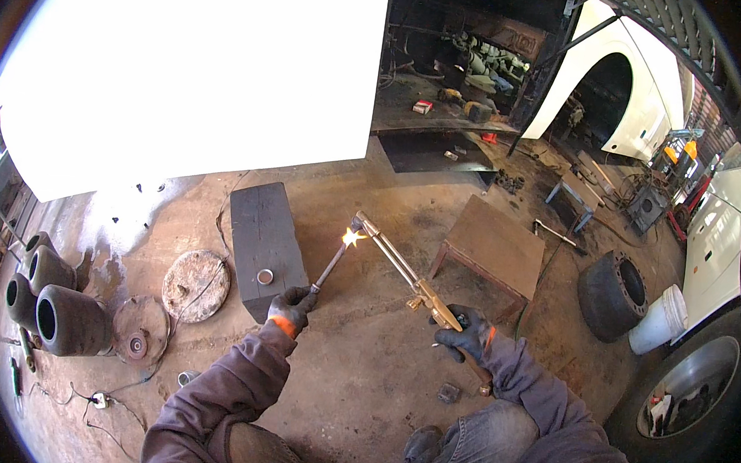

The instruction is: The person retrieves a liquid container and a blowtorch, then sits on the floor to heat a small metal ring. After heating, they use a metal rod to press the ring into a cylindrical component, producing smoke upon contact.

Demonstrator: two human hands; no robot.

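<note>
"Near end first. What's by the boot [423,447]?"

"Small dark block [450,393] on the stained brown floor [362,363]. Then hands, both gloved: left hand [293,305] wrapped round a thin rod [332,263], right hand [464,329] gripping a brass torch [418,292]. Bright flame [352,237] where rod end and torch tip meet; can't tell if they touch."

"Around that?"

"Dark bench [269,225] left of the rod, small metal ring [264,276] on top. Low brown table [501,244] right of the torch. Far right, a dark drum [604,298] beside a white bucket [657,324]."

"Back of the room?"

"Black sheet [434,155], then a cream panel [580,62] with a wheel arch. Big white panel [211,69] on the left, glaring."
</note>
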